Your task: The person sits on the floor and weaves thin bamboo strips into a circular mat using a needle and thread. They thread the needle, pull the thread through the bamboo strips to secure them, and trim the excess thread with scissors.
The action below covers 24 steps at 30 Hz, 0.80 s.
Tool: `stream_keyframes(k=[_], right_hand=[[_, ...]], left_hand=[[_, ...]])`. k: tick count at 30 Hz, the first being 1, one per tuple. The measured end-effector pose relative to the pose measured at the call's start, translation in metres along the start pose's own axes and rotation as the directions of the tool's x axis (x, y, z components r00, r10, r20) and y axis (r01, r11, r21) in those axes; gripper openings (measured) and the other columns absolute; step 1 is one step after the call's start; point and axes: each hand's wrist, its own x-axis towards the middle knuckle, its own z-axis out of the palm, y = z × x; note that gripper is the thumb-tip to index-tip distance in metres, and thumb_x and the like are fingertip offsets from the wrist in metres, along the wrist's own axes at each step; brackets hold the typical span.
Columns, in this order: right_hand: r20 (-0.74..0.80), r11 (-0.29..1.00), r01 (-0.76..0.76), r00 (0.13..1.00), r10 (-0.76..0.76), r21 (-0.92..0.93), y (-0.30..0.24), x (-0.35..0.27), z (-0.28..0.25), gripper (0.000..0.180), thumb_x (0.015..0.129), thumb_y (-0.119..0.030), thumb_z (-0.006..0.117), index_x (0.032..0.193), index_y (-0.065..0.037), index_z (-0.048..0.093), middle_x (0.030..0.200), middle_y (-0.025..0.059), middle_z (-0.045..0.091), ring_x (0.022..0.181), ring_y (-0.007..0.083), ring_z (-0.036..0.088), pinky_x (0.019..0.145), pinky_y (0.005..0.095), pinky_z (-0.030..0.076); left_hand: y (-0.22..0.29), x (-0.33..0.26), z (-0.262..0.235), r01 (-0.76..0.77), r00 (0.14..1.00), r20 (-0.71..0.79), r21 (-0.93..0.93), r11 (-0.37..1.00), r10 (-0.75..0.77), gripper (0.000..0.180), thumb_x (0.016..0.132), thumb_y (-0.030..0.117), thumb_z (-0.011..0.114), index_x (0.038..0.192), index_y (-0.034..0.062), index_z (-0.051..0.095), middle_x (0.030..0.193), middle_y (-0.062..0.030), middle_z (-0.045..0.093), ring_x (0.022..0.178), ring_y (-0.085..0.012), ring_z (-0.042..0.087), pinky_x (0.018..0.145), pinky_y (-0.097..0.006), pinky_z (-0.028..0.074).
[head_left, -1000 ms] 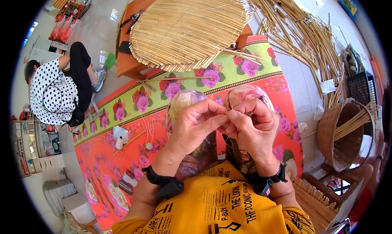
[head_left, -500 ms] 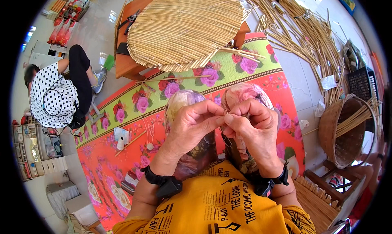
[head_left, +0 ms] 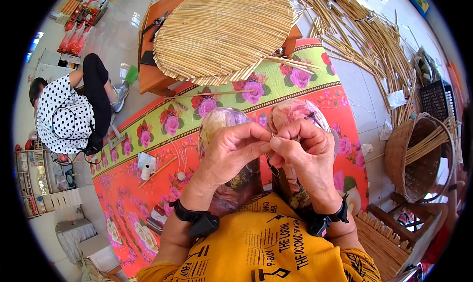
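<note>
My left hand (head_left: 227,150) and my right hand (head_left: 311,153) meet over my knees, thumbs and forefingers pinched together tip to tip. Between them is a thin pale thread (head_left: 274,173), whose end shows just under my right fingers; most of it is hidden by the fingertips. Past my knees, a large round mat of reed stalks (head_left: 226,33), stitched across with thread, rests on a low wooden table (head_left: 152,85). Left of my knees lie a white spool (head_left: 146,172), a short stick (head_left: 158,172) and a small wound bundle of thread (head_left: 181,175).
A flowered mat (head_left: 123,198) covers the floor under me. Many loose reed stalks (head_left: 364,40) spread at the far right. A wicker basket (head_left: 396,159) holding stalks stands right, beside a black crate (head_left: 437,100). At the left sits another person (head_left: 66,107) in a dotted top.
Almost nothing differs. Both hands stay pinched together at the same spot, with only a slight shift of the fingers.
</note>
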Motion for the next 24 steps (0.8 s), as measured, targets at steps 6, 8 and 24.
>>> stream_keyframes(k=[6, 8, 24], right_hand=[[-0.005, 1.000, 0.001, 1.000, -0.001, 0.027, 0.0005, -0.0003, 0.0001, 0.007, 0.085, -0.004, 0.068, 0.083, 0.000, 0.062, 0.075, 0.0009, 0.063, 0.061, 0.0064, 0.062, 0.053, 0.0183, 0.049], [-0.003, 1.000, -0.004, 1.000, 0.004, 0.019, 0.0010, 0.0001, -0.0003, 0.007, 0.085, -0.004, 0.068, 0.083, 0.000, 0.062, 0.075, 0.0008, 0.063, 0.061, 0.0063, 0.062, 0.053, 0.0183, 0.048], [0.004, 1.000, -0.009, 1.000, 0.009, -0.005, 0.0001, 0.0002, -0.0005, 0.008, 0.085, -0.005, 0.068, 0.082, -0.001, 0.062, 0.072, -0.0003, 0.063, 0.059, 0.0051, 0.060, 0.052, 0.0178, 0.048]], left_hand=[[0.0005, -0.0003, -0.0008, 0.001, 1.000, 0.004, -0.004, 1.000, -0.001, 0.013, 0.090, 0.002, 0.064, 0.102, -0.0020, 0.064, 0.095, -0.0036, 0.066, 0.090, -0.0090, 0.062, 0.082, -0.024, 0.052], [0.0004, -0.0004, -0.0006, 0.002, 1.000, 0.001, -0.001, 1.000, -0.002, 0.013, 0.090, 0.002, 0.063, 0.102, -0.0020, 0.064, 0.095, -0.0036, 0.066, 0.089, -0.0090, 0.062, 0.082, -0.024, 0.052], [0.0018, -0.0004, 0.0001, 0.021, 1.000, -0.005, 0.017, 1.000, -0.021, 0.012, 0.090, 0.002, 0.063, 0.101, -0.0019, 0.064, 0.091, -0.0044, 0.066, 0.086, -0.0100, 0.063, 0.080, -0.025, 0.052]])
